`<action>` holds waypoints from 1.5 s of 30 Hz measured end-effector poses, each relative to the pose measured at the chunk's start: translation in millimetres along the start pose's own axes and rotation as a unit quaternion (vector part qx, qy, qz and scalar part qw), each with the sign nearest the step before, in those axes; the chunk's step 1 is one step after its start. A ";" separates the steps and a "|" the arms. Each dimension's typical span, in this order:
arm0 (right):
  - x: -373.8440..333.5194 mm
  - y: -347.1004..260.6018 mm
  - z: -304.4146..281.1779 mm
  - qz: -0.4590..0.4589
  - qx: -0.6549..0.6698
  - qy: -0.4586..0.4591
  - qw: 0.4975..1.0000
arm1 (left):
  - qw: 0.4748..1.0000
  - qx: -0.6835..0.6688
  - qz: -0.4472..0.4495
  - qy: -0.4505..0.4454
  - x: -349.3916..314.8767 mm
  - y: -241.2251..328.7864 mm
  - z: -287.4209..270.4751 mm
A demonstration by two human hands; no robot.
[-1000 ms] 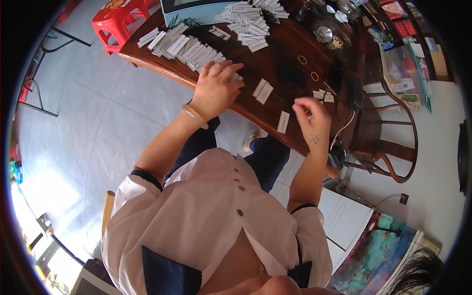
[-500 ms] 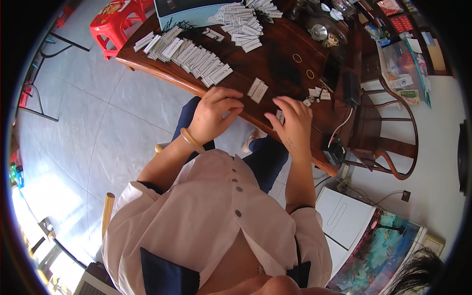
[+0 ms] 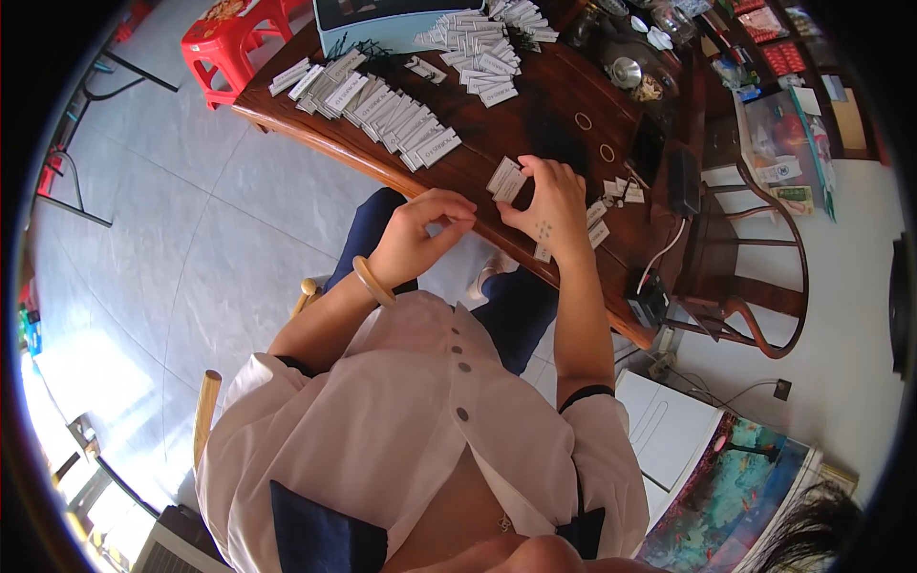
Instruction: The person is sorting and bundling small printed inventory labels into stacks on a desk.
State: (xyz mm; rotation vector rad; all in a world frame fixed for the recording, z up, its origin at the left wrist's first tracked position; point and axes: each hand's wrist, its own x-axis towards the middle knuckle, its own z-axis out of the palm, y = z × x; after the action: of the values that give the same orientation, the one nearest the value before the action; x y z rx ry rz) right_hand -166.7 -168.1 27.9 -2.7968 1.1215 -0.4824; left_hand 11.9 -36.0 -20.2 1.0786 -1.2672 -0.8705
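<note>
A small white printed tag stack (image 3: 503, 181) lies on the dark wooden table. My right hand (image 3: 552, 212) has come over its right side, the thumb at the lower end and the fingertips at the upper end, closed around it. Off the table's front edge, my left hand (image 3: 420, 234) hovers with curled fingers and the thumb close to them; nothing shows in it. A wooden-coloured bangle (image 3: 373, 281) circles the left wrist. More white tags (image 3: 597, 227) lie beside the right wrist, which partly hides them.
A long overlapping row of white tags (image 3: 382, 107) lies along the table's left. Another tag pile (image 3: 485, 55) spreads beside a light blue box (image 3: 377, 38) and black cords. Two rings (image 3: 607, 153), a phone (image 3: 644, 145) and a wooden chair (image 3: 764, 277) are to the right.
My right hand has moved up and left onto the white tag stack. My left hand stays near the table edge, its thumb and fingers nearer together. The view has shifted slightly.
</note>
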 end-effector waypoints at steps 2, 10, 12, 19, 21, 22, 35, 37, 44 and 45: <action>-2.7 0.9 -1.2 -0.008 0.046 0.052 0.998 | 0.993 -0.087 -0.078 0.003 -0.8 1.7 -0.2; -15.5 -26.7 -11.7 -0.132 0.226 0.123 0.957 | 0.814 -0.502 -0.279 -0.093 17.5 9.6 4.6; -20.3 -33.4 -12.6 -0.134 0.251 0.118 0.951 | 0.808 -0.505 -0.280 -0.116 16.0 6.6 4.4; -26.6 -35.7 -11.2 -0.140 0.308 0.110 0.935 | 0.791 -0.524 -0.279 -0.149 9.3 9.7 1.1; -27.1 -36.6 -10.7 -0.146 0.297 0.110 0.937 | 0.786 -0.534 -0.274 -0.148 7.6 11.8 0.8; -27.6 -37.3 -9.6 -0.147 0.295 0.111 0.937 | 0.793 -0.522 -0.280 -0.144 6.7 12.3 0.4; -34.6 -28.2 -10.0 -0.112 0.233 0.174 0.950 | 0.814 -0.493 -0.300 -0.065 1.0 12.9 3.5; -37.0 -20.9 -11.2 -0.086 0.208 0.176 0.958 | 0.820 -0.484 -0.303 -0.040 1.5 13.8 2.0; -42.6 -8.9 -6.5 -0.042 0.038 0.070 0.996 | 0.871 -0.376 -0.317 0.005 -0.9 12.9 4.9; -45.3 -7.5 -10.9 -0.040 0.037 0.070 0.996 | 0.870 -0.377 -0.318 0.002 -1.2 13.2 5.3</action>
State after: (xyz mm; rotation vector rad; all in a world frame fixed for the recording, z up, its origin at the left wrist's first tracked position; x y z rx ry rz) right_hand -196.1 -131.3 28.1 -2.7895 0.9970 -0.7231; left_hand 5.6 -31.8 -8.1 0.8323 -0.4332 -1.6833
